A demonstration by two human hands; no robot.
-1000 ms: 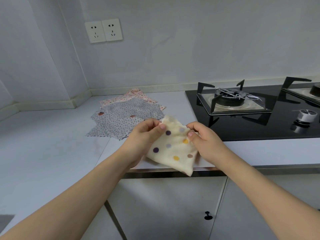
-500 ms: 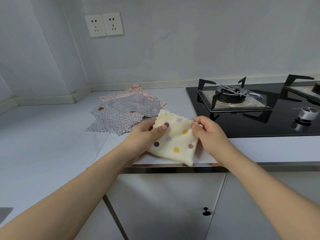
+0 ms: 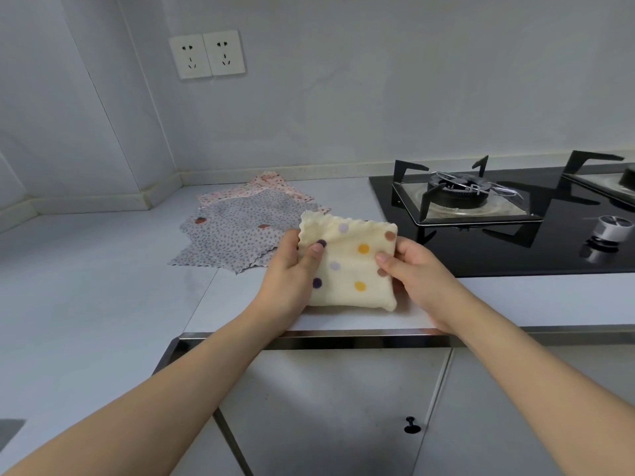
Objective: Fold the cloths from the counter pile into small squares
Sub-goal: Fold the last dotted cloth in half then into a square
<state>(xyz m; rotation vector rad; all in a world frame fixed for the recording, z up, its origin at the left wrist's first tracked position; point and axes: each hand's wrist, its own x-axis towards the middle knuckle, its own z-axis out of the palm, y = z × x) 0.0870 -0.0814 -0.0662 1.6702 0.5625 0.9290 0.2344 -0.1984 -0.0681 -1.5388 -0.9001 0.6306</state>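
While both hands pinch the dotted cloth [image 3: 350, 266] just in front of the stove [image 3: 498, 218], the fold looks nearly finished and the main risk, as I judge it, is that the layers slip apart. The left hand [image 3: 292, 273] grips the cloth's left edge with its thumb on top and fingers curled underneath, and the right hand [image 3: 415, 273] grips the right edge the same way, so the square is held stretched between them at the front of the counter [image 3: 103, 286], left of the stove. If either pinch loosens before the cloth is laid flat, the soft, springy fabric could open again, and the wavy top edge already sits a little uneven. Setting it down too close to the counter's front lip could let it slide off. To the left of the stove and behind the held cloth lies the pile [image 3: 240, 228] of unfolded cloths, a grey flowered one over a pink one; a careless sweep of the left arm could drag it. How many layers the dotted cloth has, and whether its lower side touches the counter, cannot be told. Fingers under the cloth are hidden, the pile's count is unclear, and the stove's right burner is cut off.
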